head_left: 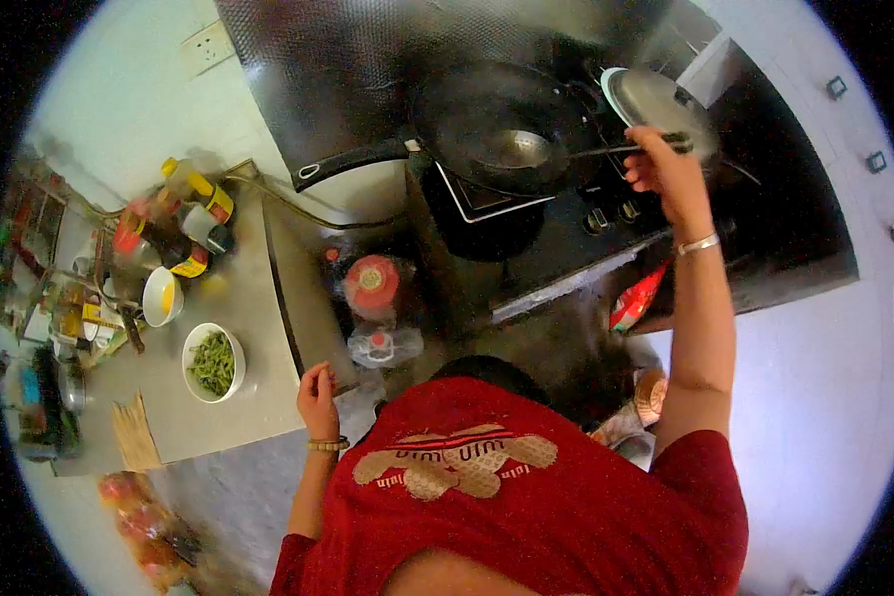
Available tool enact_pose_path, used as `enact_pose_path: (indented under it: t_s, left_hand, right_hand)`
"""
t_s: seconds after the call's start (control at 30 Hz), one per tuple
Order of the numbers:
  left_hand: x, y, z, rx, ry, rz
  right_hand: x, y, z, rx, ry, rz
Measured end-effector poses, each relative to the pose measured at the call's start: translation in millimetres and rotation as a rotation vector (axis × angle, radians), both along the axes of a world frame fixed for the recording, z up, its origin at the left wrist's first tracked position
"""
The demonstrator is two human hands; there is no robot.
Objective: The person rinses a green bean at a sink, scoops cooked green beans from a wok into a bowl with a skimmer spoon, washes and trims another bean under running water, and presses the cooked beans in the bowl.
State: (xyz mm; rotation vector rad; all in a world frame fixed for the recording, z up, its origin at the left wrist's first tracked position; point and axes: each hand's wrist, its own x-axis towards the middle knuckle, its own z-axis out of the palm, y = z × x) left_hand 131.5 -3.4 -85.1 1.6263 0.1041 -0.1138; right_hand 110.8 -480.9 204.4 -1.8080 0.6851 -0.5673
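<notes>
My right hand (663, 177) is closed around the dark handle of a wok spatula (616, 150), which reaches left into the wok. Its shiny head rests low inside the black wok (457, 119); glare blurs the exact shape. The wok sits on the cooktop (556, 223), its long handle pointing left. Beside the counter edge, my left hand (318, 402) hangs with fingers curled together and nothing visible in them. A white bowl of cut green vegetables (212, 363) stands on the counter to its left. Behind that is a smaller white bowl with something yellow (163, 296).
A lid (666, 104) lies right of the wok, over a pale dish rim. Sauce and oil bottles (174, 233) crowd the left counter (258, 402). Below, between counter and stove, stand red-capped containers (372, 288). A red packet (639, 298) hangs near the stove's front.
</notes>
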Motion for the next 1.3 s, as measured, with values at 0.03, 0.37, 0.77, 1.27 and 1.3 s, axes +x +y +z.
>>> enact_pose_path:
  t_s: [0.03,0.37,0.77,1.27,1.3]
  left_hand:
    - [-2,1,-1,-0.005,-0.001,0.011]
    - [-13,15,1,0.082,0.014,0.012]
    - [-4,6,-3,0.037,0.028,-0.045]
    - [0,-10,-2,0.068,0.031,-0.127]
    - [0,-10,-1,0.066,0.04,-0.135]
  right_hand:
    - [3,2,-17,0.067,-0.082,-0.022]
    - [6,30,-115,0.32,-0.465,-0.034]
    - [-38,40,-88,0.067,-0.471,-0.001]
    - [-68,50,-91,-0.139,-0.463,0.095]
    - [-70,50,-91,-0.135,-0.462,0.095]
